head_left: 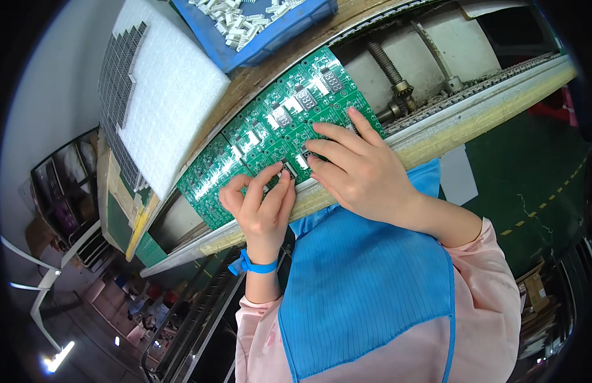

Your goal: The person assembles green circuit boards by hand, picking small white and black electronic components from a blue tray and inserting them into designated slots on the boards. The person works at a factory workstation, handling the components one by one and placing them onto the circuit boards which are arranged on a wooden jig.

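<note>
Green circuit boards (213, 167) lie joined in a panel on a conveyor line before me. Several seven-segment displays (305, 98) and small white connectors (237, 152) sit on them. My left hand (258, 203), with a blue wrist strap (252, 263) on its wrist, pinches a seven-segment display (288, 170) at the board's near edge between thumb and fingers. My right hand (363, 171) is spread palm down over the near right part, its fingertips touching the board. Another display beneath its fingers is partly hidden.
A blue bin (261, 52) of white connectors stands beyond the boards. Left of it, a white foam block (175, 96) carries rows of displays. The conveyor's pale rail (487, 110) runs along the near side; a threaded shaft (384, 62) lies at the right.
</note>
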{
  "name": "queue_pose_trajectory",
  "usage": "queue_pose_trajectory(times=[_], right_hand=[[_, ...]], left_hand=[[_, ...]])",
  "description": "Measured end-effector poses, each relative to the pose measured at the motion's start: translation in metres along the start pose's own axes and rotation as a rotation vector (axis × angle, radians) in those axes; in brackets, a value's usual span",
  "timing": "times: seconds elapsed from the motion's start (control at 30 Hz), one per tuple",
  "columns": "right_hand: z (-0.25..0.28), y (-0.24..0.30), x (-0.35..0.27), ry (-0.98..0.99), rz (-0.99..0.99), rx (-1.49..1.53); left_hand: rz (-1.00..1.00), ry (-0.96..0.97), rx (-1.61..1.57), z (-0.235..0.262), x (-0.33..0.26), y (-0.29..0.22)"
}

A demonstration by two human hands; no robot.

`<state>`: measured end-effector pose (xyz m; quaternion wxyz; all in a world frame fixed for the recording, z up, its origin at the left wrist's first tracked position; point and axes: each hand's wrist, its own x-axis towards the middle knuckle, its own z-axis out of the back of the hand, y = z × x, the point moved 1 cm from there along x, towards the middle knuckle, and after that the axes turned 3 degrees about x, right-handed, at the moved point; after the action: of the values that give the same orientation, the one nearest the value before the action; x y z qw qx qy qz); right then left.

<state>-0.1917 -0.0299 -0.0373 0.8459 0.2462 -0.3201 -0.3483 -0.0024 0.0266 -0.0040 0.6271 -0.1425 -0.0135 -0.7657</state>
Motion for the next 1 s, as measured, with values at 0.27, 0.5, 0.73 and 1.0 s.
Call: queue_pose_trajectory(times=[0.27,0.5,0.73,1.0], right_hand=[[0.001,0.000,0.000,-0.005,-0.005,0.006],[0.002,0.000,0.001,-0.011,-0.006,0.001],[0.001,0.000,0.000,-0.014,-0.009,0.007],[0.001,0.000,0.001,0.010,-0.016,0.009]], left_hand=[[-0.007,0.029,-0.045,0.001,0.002,0.006],[-0.036,0.047,-0.076,0.001,0.006,0.012],[-0.055,0.110,-0.101,0.006,0.010,0.015],[-0.080,0.117,-0.082,0.007,0.013,0.014]])
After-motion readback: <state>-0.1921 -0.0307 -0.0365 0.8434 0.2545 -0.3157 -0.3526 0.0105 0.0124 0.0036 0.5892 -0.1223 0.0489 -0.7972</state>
